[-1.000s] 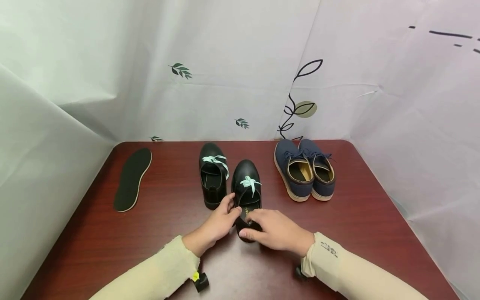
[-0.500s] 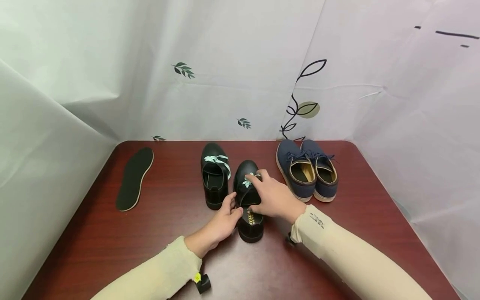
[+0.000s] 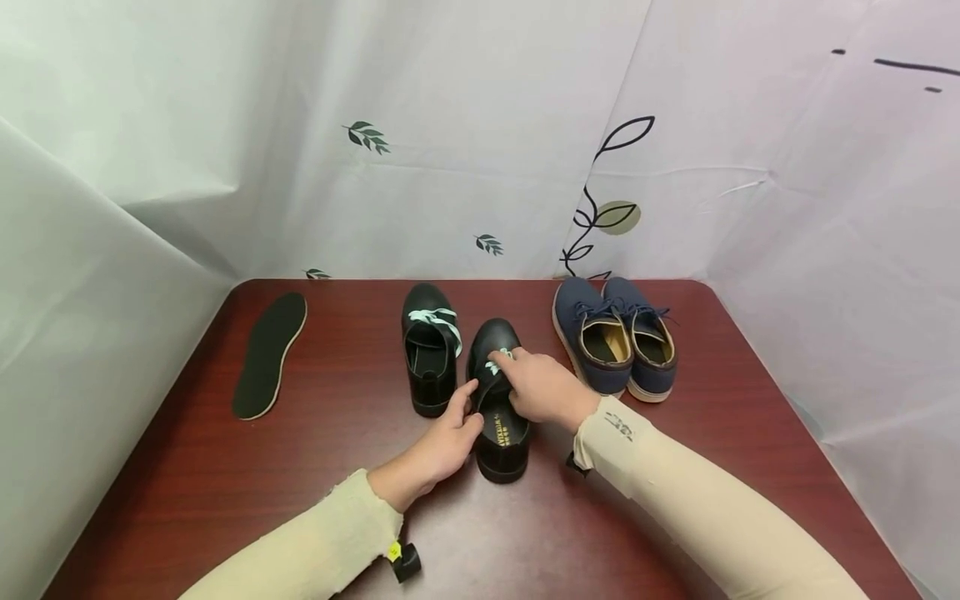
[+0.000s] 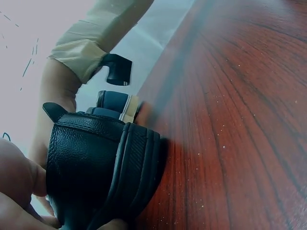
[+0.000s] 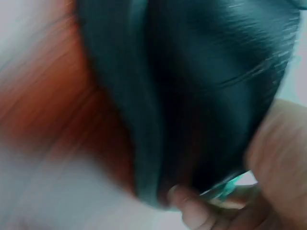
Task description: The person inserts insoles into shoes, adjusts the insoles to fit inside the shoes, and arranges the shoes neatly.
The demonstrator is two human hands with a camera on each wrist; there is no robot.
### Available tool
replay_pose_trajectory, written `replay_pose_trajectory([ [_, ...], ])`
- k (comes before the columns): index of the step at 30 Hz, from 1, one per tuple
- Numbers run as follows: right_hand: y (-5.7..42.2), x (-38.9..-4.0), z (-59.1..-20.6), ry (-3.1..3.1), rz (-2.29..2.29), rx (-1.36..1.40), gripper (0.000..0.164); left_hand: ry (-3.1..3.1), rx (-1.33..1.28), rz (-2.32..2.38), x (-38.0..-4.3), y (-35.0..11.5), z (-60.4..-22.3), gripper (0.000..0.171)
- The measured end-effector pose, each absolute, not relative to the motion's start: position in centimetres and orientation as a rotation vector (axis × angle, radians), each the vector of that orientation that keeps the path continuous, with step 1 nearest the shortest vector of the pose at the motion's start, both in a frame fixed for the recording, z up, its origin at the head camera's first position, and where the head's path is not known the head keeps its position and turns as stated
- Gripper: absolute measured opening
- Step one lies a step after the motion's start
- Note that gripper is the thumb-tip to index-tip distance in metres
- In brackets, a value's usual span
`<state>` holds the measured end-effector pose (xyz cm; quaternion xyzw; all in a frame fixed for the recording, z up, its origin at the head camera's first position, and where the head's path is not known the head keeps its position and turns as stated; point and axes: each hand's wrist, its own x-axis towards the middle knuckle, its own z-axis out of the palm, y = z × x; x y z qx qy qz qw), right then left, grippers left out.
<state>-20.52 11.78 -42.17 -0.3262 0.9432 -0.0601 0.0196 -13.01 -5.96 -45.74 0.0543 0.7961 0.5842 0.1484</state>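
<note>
A black lace-up shoe (image 3: 492, 335) with pale mint laces stands on the table, toe pointing away, between the two hands. Gold lettering shows on its insole. My left hand (image 3: 442, 440) holds its left side, thumb at the opening's edge and fingers along the outside. The right hand (image 3: 549, 387) grips the right side of the upper by the laces, partly covering the bow. In the left wrist view the shoe's heel (image 4: 81, 153) and thick sole are close up. Blurred in the right wrist view, fingers (image 5: 192, 211) curl against the shoe's side near the laces.
The matching black shoe (image 3: 425, 300) stands just left, its lace ends loose. A dark insole (image 3: 268, 358) lies at the table's left. Two navy shoes (image 3: 654, 371) stand side by side at back right. White patterned sheeting (image 3: 450, 167) encloses the table (image 3: 337, 350).
The right hand has moved from the shoe's heel forward to the laces and closed in on the upper. The left hand stays at the shoe's left side.
</note>
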Motion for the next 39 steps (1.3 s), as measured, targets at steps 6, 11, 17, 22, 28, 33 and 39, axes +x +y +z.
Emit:
replay_pose_trajectory([
  [6, 12.3, -21.1, -42.9, 2.958, -0.297, -1.054, 0.052, 2.326, 0.169, 1.630, -13.2, -5.8, -45.5, 0.058],
  [11, 13.2, -21.4, -43.8, 2.925, -0.432, -1.090, 0.039, 2.319, 0.160, 1.630, -13.1, -5.9, -45.5, 0.058],
  [17, 14.3, -21.2, -45.0, 2.919, -0.658, -1.113, 0.039, 2.318, 0.174, 1.626, -12.9, -5.9, -45.4, 0.057],
  [22, 14.9, -21.0, -45.8, 2.900, -0.823, -1.079, 0.041, 2.328, 0.177, 1.606, -12.8, -5.9, -45.3, 0.057],
  [28, 14.9, -21.2, -46.3, 2.878, -0.879, -1.041, 0.038, 2.390, 0.199, 1.577, -12.8, -6.1, -45.8, 0.057],
  [33, 14.9, -21.1, -46.4, 2.875, -0.891, -1.017, 0.037, 2.422, 0.195, 1.540, -12.9, -6.2, -46.0, 0.057],
  [39, 14.9, -21.0, -46.4, 2.860, -0.934, -0.985, 0.039, 2.348, 0.180, 1.521, -12.6, -6.9, -45.6, 0.064],
])
